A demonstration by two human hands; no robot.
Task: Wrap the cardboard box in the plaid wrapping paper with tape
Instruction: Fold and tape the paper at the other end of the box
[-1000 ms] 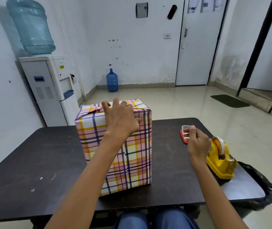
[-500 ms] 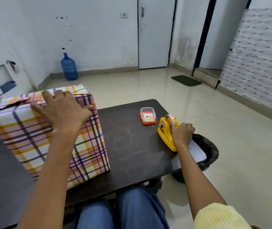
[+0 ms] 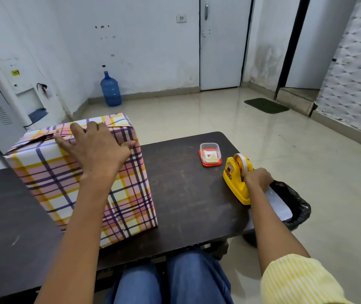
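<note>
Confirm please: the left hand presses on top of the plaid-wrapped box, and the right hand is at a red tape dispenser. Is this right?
In the head view the tape dispenser is yellow, not red. The left hand does press on top of the plaid-wrapped box, and the right hand is at it.

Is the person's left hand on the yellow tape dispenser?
No, the left hand lies flat on top of the wrapped box, while the right hand holds the tape dispenser.

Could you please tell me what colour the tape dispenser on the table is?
The tape dispenser is yellow; the head view shows it best.
</note>
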